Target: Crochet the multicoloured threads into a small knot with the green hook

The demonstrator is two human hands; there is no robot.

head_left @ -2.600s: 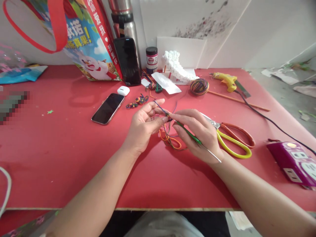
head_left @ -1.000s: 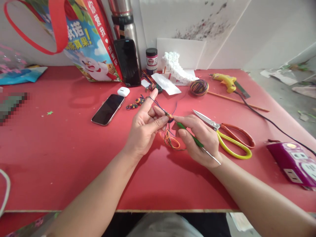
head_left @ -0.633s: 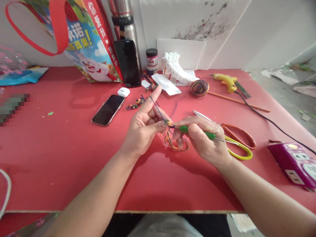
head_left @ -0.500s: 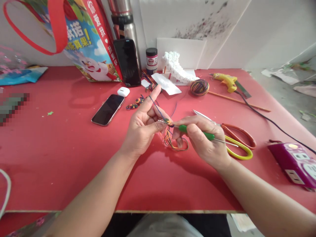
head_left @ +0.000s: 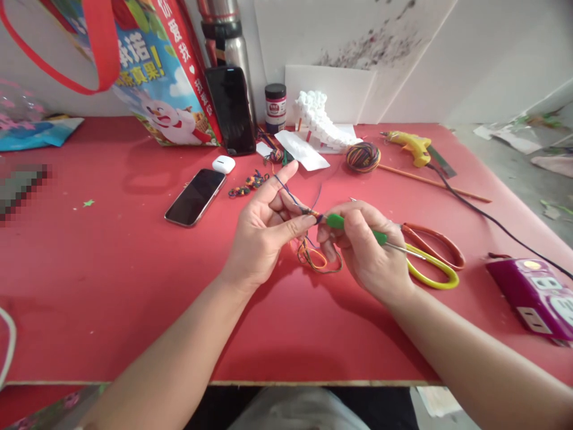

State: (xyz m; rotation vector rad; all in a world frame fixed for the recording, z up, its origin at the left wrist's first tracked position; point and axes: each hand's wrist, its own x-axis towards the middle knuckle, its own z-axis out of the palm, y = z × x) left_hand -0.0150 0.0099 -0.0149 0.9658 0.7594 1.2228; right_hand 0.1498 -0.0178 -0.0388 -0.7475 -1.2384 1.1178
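Note:
My right hand (head_left: 364,245) is closed around the green handle of a crochet hook (head_left: 338,222), whose metal tip points left. Loops of multicoloured yarn (head_left: 313,257) hang below the hook between my hands. My left hand (head_left: 268,233) pinches a small piece of crochet work (head_left: 313,213) between thumb and fingers, right at the hook's shaft. A dark blue strand runs from the work up over my raised left index finger. The scissors (head_left: 432,269), with one orange and one yellow handle, lie partly behind my right hand.
A ball of yarn (head_left: 363,157) lies at the back, near a wooden stick (head_left: 434,182) and a yellow glue gun (head_left: 409,146). To the left are a phone (head_left: 196,197), a white earbud case (head_left: 224,164) and a crocheted strip (head_left: 248,183). A purple power socket (head_left: 532,292) sits at right.
The hook has slid a little through the work, and my left thumb has shifted right along it, over the stitches. My right hand has turned slightly, covering more of the scissor blades.

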